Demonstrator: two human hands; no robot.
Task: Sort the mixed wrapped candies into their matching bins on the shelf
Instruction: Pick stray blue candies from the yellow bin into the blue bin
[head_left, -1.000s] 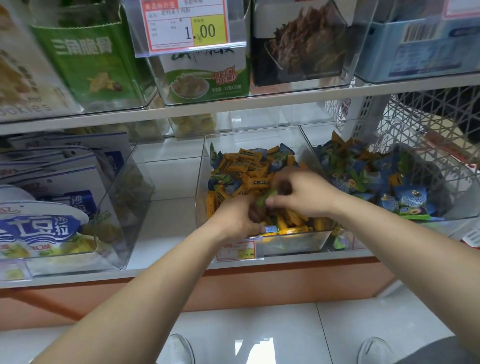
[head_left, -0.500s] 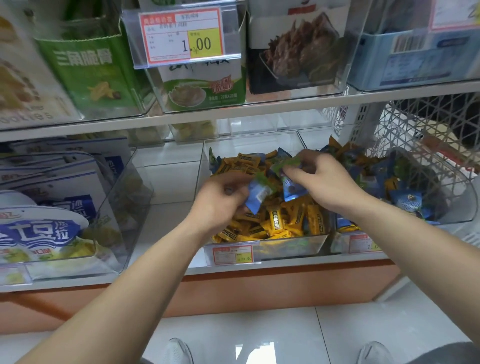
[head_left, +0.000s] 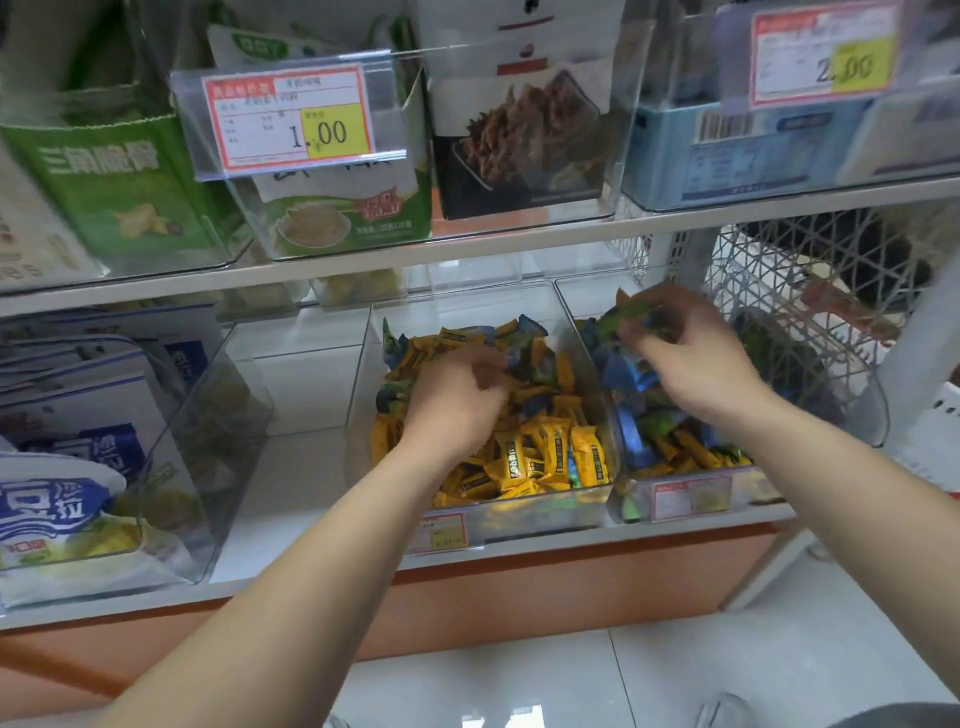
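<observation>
A white shelf (head_left: 291, 467) ran across the view, with a second board above it carrying boxed snacks in clear holders and a red-edged price tag (head_left: 288, 122) that read 1.00. On the lower board a left bin (head_left: 228, 415) of clear plastic held white and blue bags, well apart from the two candy bins. The middle bin (head_left: 467, 312) was heaped with yellow candies (head_left: 545, 457), a few blue and green wrappers mixed in along its back. Just beside it, wall to wall, the right bin (head_left: 582, 296) held blue and green candies (head_left: 639, 415) with some yellow ones near its front. A white mesh basket (head_left: 810, 291) stood behind and to the right of that bin. The left hand (head_left: 452, 400) was down on the yellow heap in the middle bin, fingers curled into the wrappers; motion blur hid whether it gripped anything. The right hand (head_left: 696, 358) was raised over the back of the right bin, thumb and fingers pinching a green-wrapped candy (head_left: 636, 314) above the pile
</observation>
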